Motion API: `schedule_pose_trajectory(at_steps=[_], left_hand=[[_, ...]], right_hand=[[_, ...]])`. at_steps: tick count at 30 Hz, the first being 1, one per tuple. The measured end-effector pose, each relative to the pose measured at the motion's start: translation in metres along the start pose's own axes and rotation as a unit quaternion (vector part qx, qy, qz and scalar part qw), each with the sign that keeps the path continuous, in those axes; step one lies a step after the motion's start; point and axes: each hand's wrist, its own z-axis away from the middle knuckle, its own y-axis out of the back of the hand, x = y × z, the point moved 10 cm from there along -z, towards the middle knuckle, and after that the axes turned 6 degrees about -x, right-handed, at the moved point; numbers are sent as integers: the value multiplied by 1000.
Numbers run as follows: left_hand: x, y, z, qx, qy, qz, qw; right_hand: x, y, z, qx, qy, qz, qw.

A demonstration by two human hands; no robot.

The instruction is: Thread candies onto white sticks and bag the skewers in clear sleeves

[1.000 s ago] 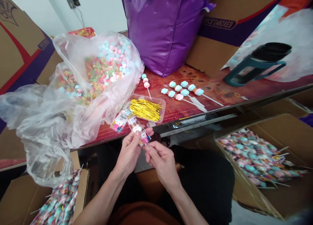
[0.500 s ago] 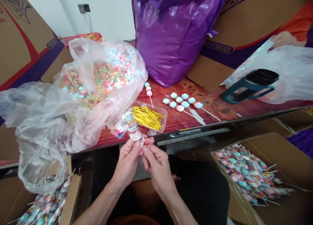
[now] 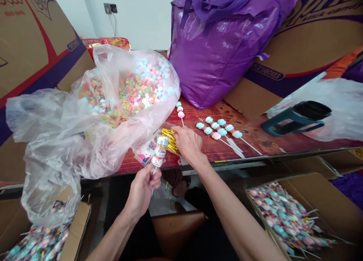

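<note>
"Candy stick [image 3: 160, 152], the wrapped one: where do you see it?"

"From far away, I see it poking out of the left hand [image 3: 144, 182], near the tray. Those fingers are closed around its low end."

"And the right hand [image 3: 187, 142]?"

"I see it over the clear tray [image 3: 201, 141] of gold ties [image 3: 168, 138]. Its fingers bend down to the ties, but I can't tell if they pinch one."

"What is close by?"

"I see three bare sticks [image 3: 215, 125] on the red table [image 3: 195, 114], to the right, and a big plastic bag [image 3: 99, 140] of loose candy [image 3: 138, 88] to the left."
</note>
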Motion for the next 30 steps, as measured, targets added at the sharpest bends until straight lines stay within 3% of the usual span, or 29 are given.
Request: schedule_pose_trajectory(at_steps=[7,11,14,16,19,23,26,30], left_hand=[[3,-1,-6,-18,-18,-18,1000],[6,-1,-9,1,-55,-15,998],[8,-3,-10,15,-67,-28,997],[9,-7,-11,19,-70,-42,996],[8,-14,-12,15,-65,-57,996],[-1,-17,-11,34,-64,-86,994],[-7,-18,-8,32,-74,-123,989],[-12,-29,-4,-34,-88,-174,980]], right_hand=[[7,5,9,19,6,-1,1000],[25,26,29,142,-5,-88,986],[38,39,55,234,23,-281,930],[41,35,72,216,41,-431,875],[22,14,98,112,60,-573,810],[-1,-19,125,25,55,-642,764],[5,-42,131,9,-7,-685,729],[18,-52,129,-3,-54,-708,704]])
